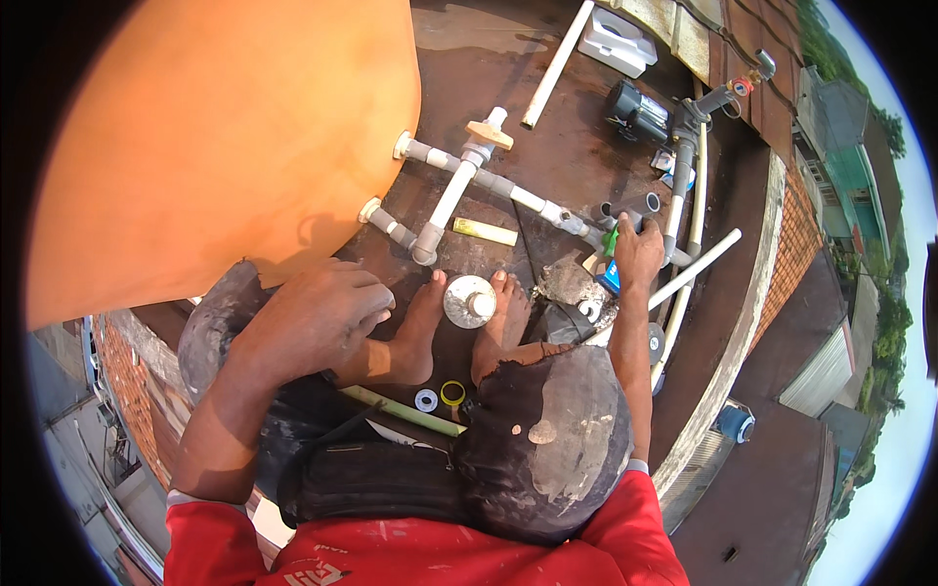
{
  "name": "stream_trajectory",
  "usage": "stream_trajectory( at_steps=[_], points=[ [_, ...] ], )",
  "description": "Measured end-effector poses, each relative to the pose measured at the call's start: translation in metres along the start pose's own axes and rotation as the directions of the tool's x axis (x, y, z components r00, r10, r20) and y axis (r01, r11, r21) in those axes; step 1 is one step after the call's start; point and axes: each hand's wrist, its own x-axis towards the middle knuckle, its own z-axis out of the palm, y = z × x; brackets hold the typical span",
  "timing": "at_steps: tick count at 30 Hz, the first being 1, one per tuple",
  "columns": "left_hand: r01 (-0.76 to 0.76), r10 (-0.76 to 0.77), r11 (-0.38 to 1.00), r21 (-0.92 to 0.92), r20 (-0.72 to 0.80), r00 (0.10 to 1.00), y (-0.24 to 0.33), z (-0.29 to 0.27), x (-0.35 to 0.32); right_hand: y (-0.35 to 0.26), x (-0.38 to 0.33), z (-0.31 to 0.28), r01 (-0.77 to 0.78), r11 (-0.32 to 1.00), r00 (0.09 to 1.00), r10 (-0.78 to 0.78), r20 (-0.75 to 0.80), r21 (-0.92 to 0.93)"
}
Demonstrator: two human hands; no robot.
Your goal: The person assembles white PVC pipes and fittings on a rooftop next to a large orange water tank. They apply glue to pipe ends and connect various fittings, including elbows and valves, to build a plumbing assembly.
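Note:
I am squatting on a dark rooftop beside a large orange tank (225, 146). My left hand (318, 314) rests on my left knee with loosely curled fingers and holds nothing. My right hand (637, 252) reaches forward to the grey pipe fittings (635, 207), closed on a small green piece (611, 240). White and grey pipework (459, 181) runs from the tank's two outlets toward that hand. A round pale flange (469, 301) lies between my bare feet. By my heels lie a yellow ring (452, 393) and a white ring (426, 399).
A black pump (635, 112) and a white box (616, 41) sit at the far side. Loose white pipes (557, 63) (696, 267) and a short yellow-green pipe piece (484, 231) lie about. The roof's low parapet (757, 293) curves along the right, with a drop beyond.

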Motion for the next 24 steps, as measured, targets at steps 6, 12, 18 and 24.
stream_trajectory(
  at_steps=[6,12,18,24],
  points=[
    [-0.069,0.053,0.996,-0.052,-0.269,0.962,0.023,0.011,0.026,-0.016,-0.048,-0.077,-0.425,0.37,0.905,0.193,0.378,0.826],
    [-0.376,0.35,0.926,0.04,-0.469,0.811,0.125,0.035,0.174,-0.042,-0.099,-0.131,-0.412,0.332,0.906,0.054,0.419,0.848],
    [-0.364,0.166,0.838,-0.406,-0.445,0.88,0.144,0.095,0.252,-0.052,-0.136,-0.142,-0.274,0.118,0.96,0.099,0.263,0.955],
    [0.537,-0.322,0.333,-0.775,0.442,0.837,0.127,0.097,0.252,-0.008,-0.157,-0.121,-0.048,0.43,0.991,-0.091,0.096,0.901]
  ],
)
